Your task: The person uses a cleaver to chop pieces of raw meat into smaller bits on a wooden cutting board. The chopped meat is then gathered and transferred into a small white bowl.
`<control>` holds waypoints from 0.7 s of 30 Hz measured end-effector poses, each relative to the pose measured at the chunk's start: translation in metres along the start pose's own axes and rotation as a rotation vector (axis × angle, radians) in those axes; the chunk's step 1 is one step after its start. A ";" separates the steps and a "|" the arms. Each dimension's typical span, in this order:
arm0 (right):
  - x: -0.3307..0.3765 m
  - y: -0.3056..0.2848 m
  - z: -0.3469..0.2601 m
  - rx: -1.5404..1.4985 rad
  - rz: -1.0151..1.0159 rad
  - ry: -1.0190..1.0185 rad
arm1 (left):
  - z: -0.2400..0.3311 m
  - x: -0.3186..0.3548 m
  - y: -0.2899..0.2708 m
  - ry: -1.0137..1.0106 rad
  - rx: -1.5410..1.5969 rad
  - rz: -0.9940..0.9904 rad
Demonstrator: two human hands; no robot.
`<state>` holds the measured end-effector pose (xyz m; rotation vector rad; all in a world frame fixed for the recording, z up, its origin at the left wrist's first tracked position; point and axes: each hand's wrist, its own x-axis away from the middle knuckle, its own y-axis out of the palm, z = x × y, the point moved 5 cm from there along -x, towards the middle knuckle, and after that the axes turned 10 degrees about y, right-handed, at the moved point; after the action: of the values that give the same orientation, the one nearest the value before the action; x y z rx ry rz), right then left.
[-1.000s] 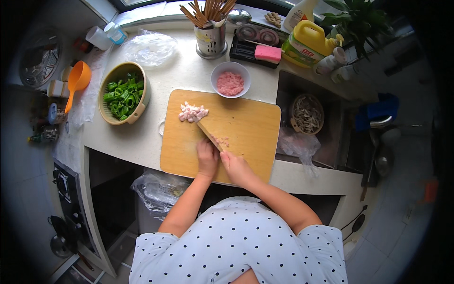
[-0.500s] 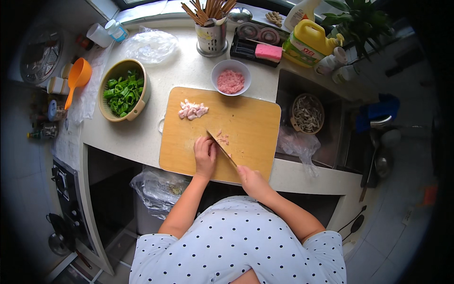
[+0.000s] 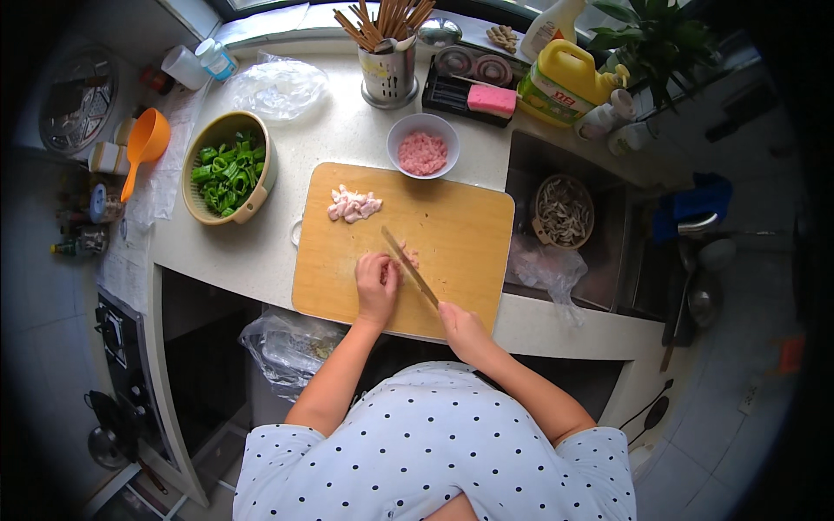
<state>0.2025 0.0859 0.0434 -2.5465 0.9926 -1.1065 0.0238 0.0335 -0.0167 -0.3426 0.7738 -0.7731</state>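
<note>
A wooden cutting board (image 3: 339,260) lies at the counter's front edge. My right hand (image 3: 466,333) is closed round the handle of a kitchen knife (image 3: 412,268), whose blade slants up and left, close beside my left fingers. Those fingers are curled on the board; my left hand (image 3: 377,291) presses on a piece of meat that it mostly hides. Small pink meat bits (image 3: 412,257) lie just right of the blade. Farther up the board sits a heap of pale chopped meat (image 3: 354,204). Behind the board, a white bowl (image 3: 395,137) contains pink minced meat (image 3: 422,154).
Left of the board stands a colander (image 3: 255,204) with cut green peppers (image 3: 229,174). A sink (image 3: 521,178) at the right contains a basket of greyish strips (image 3: 565,211) and a plastic bag (image 3: 546,265). Behind are a chopstick holder (image 3: 388,76) and a pink sponge (image 3: 492,101).
The knife blade has lifted slightly and shows more of its side. My left hand has stayed nearly in place, its fingers a little more curled.
</note>
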 end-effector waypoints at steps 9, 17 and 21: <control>-0.006 -0.005 -0.006 0.077 -0.007 0.012 | 0.000 -0.013 0.008 0.024 -0.144 -0.028; -0.033 0.014 -0.017 0.023 0.064 -0.066 | 0.001 -0.015 0.010 0.057 -0.197 -0.115; -0.009 -0.003 0.016 -0.015 -0.045 0.140 | -0.002 -0.015 0.010 0.011 -0.111 -0.077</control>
<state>0.2112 0.0930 0.0279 -2.5443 0.9833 -1.3094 0.0204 0.0513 -0.0163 -0.4710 0.8192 -0.8065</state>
